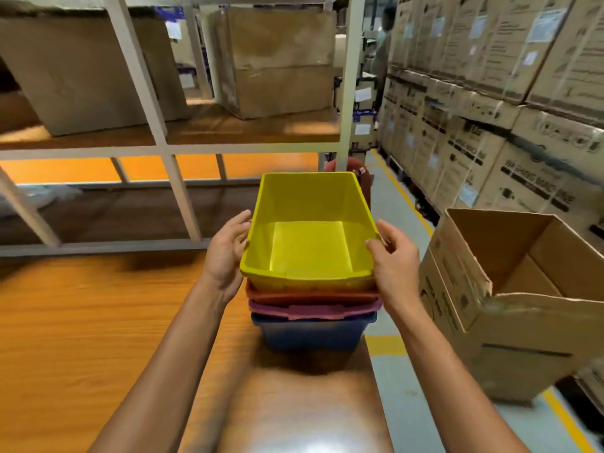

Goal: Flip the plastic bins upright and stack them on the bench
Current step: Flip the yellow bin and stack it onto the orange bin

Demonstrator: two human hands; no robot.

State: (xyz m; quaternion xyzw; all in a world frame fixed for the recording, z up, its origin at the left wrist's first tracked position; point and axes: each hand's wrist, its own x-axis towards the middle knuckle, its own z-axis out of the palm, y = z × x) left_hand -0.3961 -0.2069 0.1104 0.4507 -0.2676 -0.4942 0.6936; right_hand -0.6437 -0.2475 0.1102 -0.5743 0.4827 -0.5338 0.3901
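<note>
Yellow bin [309, 230] sits upright atop stack, between left hand [225, 253] and right hand [395, 266].

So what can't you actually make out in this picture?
- Red bin and pink bin: only rims show; the yellow bin nested on top hides their insides.
- Dark red object behind the stack: mostly hidden by the yellow bin.
- Carton labels, right: too blurred to read.

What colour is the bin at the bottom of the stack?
Dark blue: the bottom bin, clearest in the head view, the only one.
</note>
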